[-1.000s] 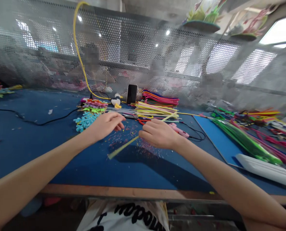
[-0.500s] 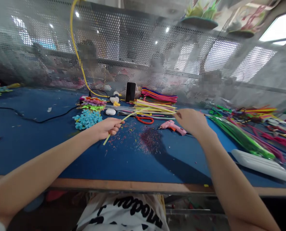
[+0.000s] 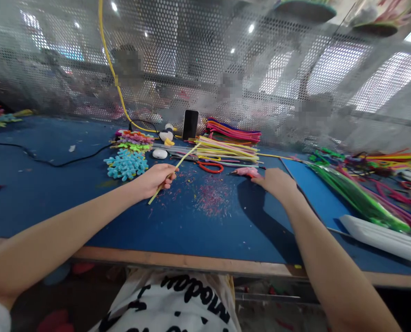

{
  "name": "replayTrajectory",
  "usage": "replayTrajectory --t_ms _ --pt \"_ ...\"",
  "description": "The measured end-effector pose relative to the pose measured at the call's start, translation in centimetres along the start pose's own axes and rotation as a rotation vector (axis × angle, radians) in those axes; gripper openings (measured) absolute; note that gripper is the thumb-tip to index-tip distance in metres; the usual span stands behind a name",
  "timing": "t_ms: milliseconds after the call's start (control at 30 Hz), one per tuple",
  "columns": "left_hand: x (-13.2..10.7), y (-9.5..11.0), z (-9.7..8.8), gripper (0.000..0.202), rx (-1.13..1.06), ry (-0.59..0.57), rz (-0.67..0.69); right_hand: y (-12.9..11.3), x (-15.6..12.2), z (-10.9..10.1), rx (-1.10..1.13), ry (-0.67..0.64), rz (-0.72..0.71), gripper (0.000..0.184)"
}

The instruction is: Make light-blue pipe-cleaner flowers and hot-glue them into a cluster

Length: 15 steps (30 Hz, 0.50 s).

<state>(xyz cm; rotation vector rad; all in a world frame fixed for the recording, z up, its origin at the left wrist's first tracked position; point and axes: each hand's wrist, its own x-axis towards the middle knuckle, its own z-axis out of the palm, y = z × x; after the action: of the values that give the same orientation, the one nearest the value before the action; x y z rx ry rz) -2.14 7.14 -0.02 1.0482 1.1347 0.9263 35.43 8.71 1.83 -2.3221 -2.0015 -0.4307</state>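
Observation:
My left hand (image 3: 158, 180) is closed around a pale yellow pipe cleaner (image 3: 184, 159), which slants up to the right with a short end sticking out below the fingers. My right hand (image 3: 277, 182) is closed at the handle of a pink hot glue gun (image 3: 247, 171); the hand hides the handle, and the nozzle points left. Orange-handled scissors (image 3: 210, 168) lie between the hands. Behind them is a bundle of pale yellow and pink pipe cleaners (image 3: 231, 152). Light blue fuzzy snowflake shapes (image 3: 126, 164) are piled beside my left wrist.
A phone (image 3: 190, 124) stands upright at the back, near a white case (image 3: 160, 154). Coloured scraps (image 3: 210, 199) litter the blue table. On the right lie green pipe cleaners in plastic (image 3: 361, 198) and a white tray-like piece (image 3: 381, 240). A perforated metal screen (image 3: 191, 60) rises behind.
My right hand has let go of the pipe cleaner's far end and come down to the glue gun. The pipe cleaner, bowed before, now sticks out straight from my left hand.

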Motion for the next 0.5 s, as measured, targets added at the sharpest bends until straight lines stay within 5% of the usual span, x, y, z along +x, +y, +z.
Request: replayTrajectory --t_ms 100,200,367,500 --pt "-0.6 -0.1 0.6 0.013 0.027 0.000 0.015 -2.3 -1.2 -1.1 0.021 0.325 -0.066 0.046" --pt "-1.5 0.0 1.3 0.014 0.064 -0.036 0.013 -6.4 -3.1 -2.2 0.107 0.619 -0.377 0.038" --pt "-3.2 -0.1 2.4 0.016 0.142 -0.141 0.007 -11.8 -6.5 -2.3 0.012 0.791 -0.863 0.034" --pt "-3.8 -0.6 2.7 0.018 0.208 -0.231 0.081 -12.1 -7.2 -2.2 0.005 0.821 -0.940 0.020"
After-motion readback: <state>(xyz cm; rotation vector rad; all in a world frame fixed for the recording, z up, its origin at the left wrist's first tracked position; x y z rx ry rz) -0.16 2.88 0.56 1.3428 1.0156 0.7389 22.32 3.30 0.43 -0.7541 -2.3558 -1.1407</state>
